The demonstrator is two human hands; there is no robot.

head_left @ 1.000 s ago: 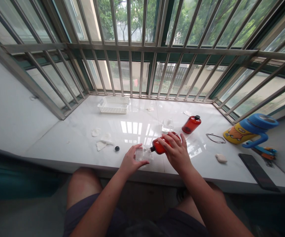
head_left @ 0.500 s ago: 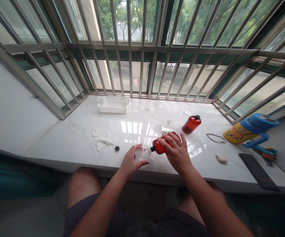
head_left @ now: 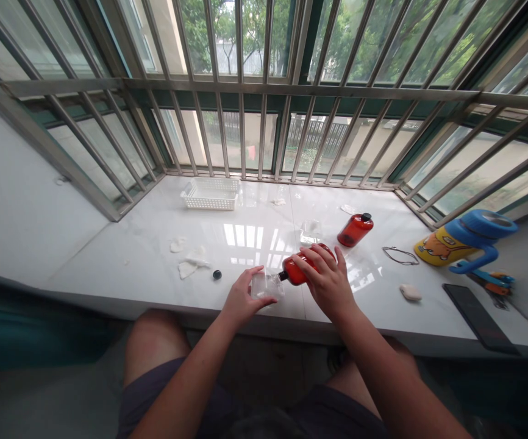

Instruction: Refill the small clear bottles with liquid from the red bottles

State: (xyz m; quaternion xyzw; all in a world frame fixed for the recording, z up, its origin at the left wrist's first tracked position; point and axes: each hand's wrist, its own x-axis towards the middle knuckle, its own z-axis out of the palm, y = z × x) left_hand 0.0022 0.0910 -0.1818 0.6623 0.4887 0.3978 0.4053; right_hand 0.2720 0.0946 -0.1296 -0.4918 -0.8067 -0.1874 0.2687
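My right hand (head_left: 328, 281) is wrapped round a red-brown bottle (head_left: 295, 271), tilted on its side with its uncapped black neck pointing left. The neck reaches over a small clear container (head_left: 266, 284) that my left hand (head_left: 242, 299) grips at the front of the white marble sill (head_left: 108, 262). A small black cap (head_left: 217, 275) lies on the sill to the left of my left hand. A second red-brown bottle (head_left: 354, 229), capped, lies on its side further back to the right.
A white slotted basket (head_left: 210, 194) sits at the back by the window bars. Crumpled white tissues (head_left: 189, 263) lie at the left. A clear cup (head_left: 310, 231) stands mid-sill. At the right are a blue and yellow jug (head_left: 467, 239), glasses (head_left: 399, 256), a white lump (head_left: 410, 293) and a dark phone (head_left: 478, 317).
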